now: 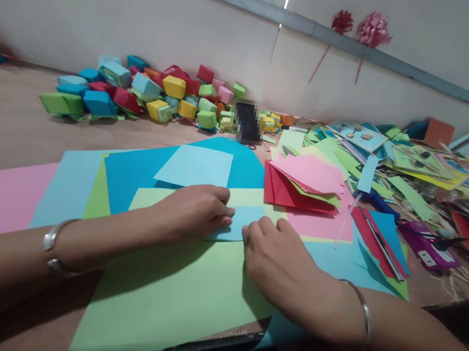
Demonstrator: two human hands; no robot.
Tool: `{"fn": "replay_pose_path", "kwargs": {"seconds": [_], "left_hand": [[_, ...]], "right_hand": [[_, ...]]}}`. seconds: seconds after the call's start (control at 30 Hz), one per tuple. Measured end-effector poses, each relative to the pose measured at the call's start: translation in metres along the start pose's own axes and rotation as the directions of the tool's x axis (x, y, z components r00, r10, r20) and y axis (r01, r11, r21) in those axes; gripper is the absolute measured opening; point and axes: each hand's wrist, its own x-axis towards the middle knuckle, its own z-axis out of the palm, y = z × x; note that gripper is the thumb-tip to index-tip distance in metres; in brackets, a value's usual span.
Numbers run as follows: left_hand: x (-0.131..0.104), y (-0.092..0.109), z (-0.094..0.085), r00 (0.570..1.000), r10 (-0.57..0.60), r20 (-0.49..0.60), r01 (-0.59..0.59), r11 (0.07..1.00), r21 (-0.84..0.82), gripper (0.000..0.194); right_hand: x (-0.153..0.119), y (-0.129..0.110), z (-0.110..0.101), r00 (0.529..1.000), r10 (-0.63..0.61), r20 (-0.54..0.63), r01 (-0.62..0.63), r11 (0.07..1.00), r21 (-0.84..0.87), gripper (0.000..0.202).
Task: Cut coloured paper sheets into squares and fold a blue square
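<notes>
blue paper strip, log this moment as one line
left hand: on blue strip | right hand: beside strip's end | green sheet: beneath

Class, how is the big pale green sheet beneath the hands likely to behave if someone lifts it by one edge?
The pale green sheet would probably feel light, since it looks like thin paper. Its broad, unfolded span suggests it would sag. Lying flat, it may slide easily when pushed.

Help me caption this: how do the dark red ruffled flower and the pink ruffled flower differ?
The dark red ruffled flower is smaller; the pink ruffled flower is larger and fuller. The red one's stem slants clearly; the pink one's stem is nearly upright. Both show against the grey rail.
</notes>
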Motion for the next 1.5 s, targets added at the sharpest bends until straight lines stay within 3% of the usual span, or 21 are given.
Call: {"fn": "replay_pose_path", "kwargs": {"seconds": [0.1,0.2,0.37,0.57,0.7,0.77,0.87,1.03,1.13,1.23,1.37,1.5], "left_hand": [[0.002,0.008,0.001,0.992,-0.121,-0.035,0.122,0.992,0.027,0.029],[0.004,0.009,0.004,0.984,-0.160,-0.077,0.161,0.987,0.014,0.037],[0.003,-0.002,-0.005,0.991,-0.118,0.066,0.118,0.993,0.001,0.046],[-0.007,-0.012,-0.024,0.969,-0.113,0.219,0.111,0.994,0.023,0.065],[-0.019,-0.036,-0.026,0.959,-0.126,0.255,0.118,0.992,0.046,0.093],[-0.025,-0.047,-0.027,0.959,-0.136,0.248,0.127,0.990,0.055,0.098],[-0.029,-0.048,-0.031,0.980,-0.109,0.164,0.096,0.992,0.085,0.079],[-0.015,-0.005,-0.028,0.989,-0.045,-0.143,0.048,0.999,0.015,0.030],[-0.016,0.019,-0.009,0.993,0.117,0.007,-0.117,0.993,0.027,0.019],[-0.033,0.032,0.016,0.983,0.170,0.063,-0.181,0.939,0.291,0.022],[-0.066,0.036,0.033,0.994,0.104,0.030,-0.108,0.911,0.397,0.020],[-0.092,0.026,0.020,0.998,0.020,0.065,-0.040,0.948,0.317,0.019]], "right_hand": [[0.003,0.000,0.009,0.993,-0.119,0.004,0.119,0.993,0.010,0.017],[0.004,0.000,0.012,0.994,-0.110,0.024,0.109,0.994,0.007,0.015],[0.003,0.001,0.006,0.991,-0.125,0.044,0.124,0.992,0.033,0.013],[0.003,0.005,0.007,0.990,-0.132,0.040,0.131,0.991,0.041,0.015],[0.004,0.009,0.007,0.989,-0.145,0.041,0.142,0.987,0.072,0.015],[0.004,0.010,0.007,0.989,-0.144,0.038,0.140,0.987,0.083,0.016],[0.004,0.011,0.008,0.989,-0.148,0.030,0.144,0.985,0.090,0.017],[0.003,0.010,0.010,0.988,-0.153,0.013,0.152,0.986,0.071,0.014],[0.003,0.011,0.012,0.986,-0.165,0.017,0.163,0.983,0.084,0.014],[0.003,0.012,0.015,0.986,-0.164,0.006,0.162,0.982,0.100,0.015],[0.002,0.013,0.021,0.987,-0.158,-0.038,0.162,0.979,0.125,0.016],[0.002,0.012,0.021,0.986,-0.159,-0.041,0.164,0.977,0.135,0.018]]}}
